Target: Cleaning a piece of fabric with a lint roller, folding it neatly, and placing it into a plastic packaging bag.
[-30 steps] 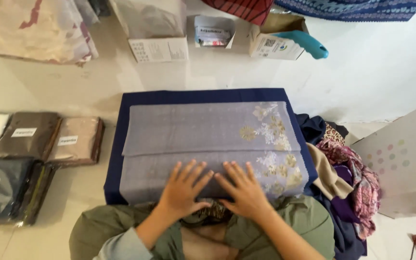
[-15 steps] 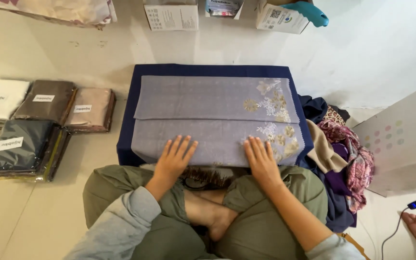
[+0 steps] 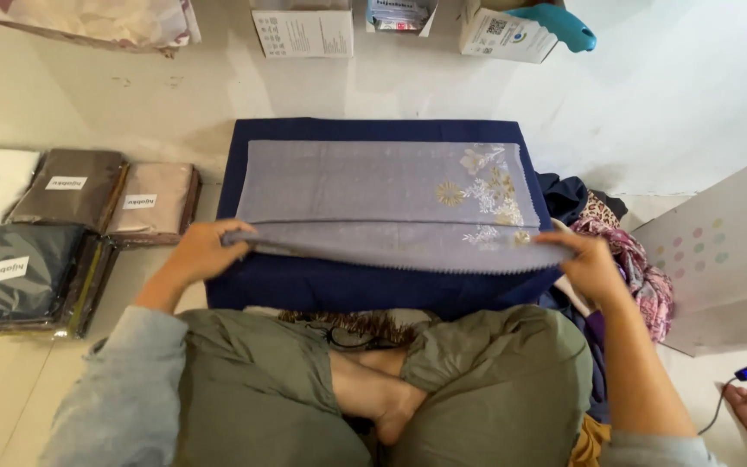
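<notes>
Grey scarf [image 3: 373, 186], near edge folded under

Wearing a grey long-sleeved top [image 3: 118, 393], loose olive-green trousers [image 3: 494, 389], barefoot [image 3: 373, 393]; hands bare, no rings or watch showing.

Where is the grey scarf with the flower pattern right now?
In the head view, the grey scarf lies mid-frame on a navy cloth, its near edge lifted between the left hand and right hand.
</notes>
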